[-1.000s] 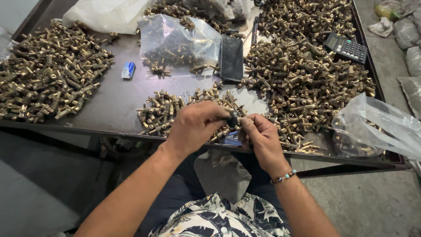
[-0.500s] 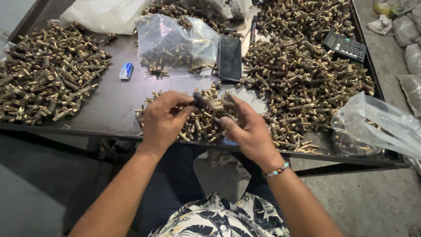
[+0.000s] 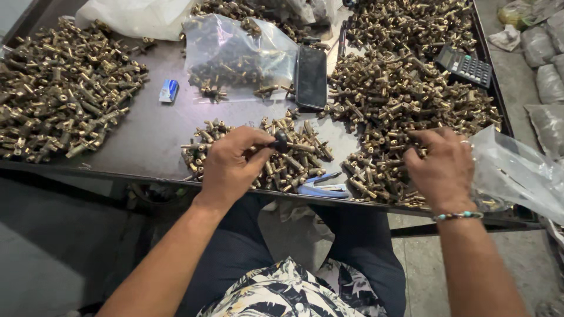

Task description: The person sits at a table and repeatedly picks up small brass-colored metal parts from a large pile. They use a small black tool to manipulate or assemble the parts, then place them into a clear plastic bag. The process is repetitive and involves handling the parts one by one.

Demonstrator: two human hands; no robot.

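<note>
My left hand [image 3: 232, 164] pinches a brass fitting with a black cap [image 3: 282, 142] over a small pile of brass fittings [image 3: 294, 155] near the table's front edge. My right hand [image 3: 443, 167] rests palm down on the near edge of a large heap of brass fittings [image 3: 405, 100] at the right, fingers curled into the parts. Whether it holds one is hidden. A bead bracelet [image 3: 458, 216] circles that wrist.
Another brass heap [image 3: 59, 94] lies far left. A clear bag of fittings [image 3: 235, 56], a black phone [image 3: 311, 76], a calculator [image 3: 466, 66] and a small blue-white box [image 3: 168, 90] sit on the dark table [image 3: 147, 132]. A plastic bag [image 3: 517, 170] hangs at the right edge.
My hands have separated. The right hand went from the middle pile to the big heap at the right. The left hand stays over the small pile with the capped fitting.
</note>
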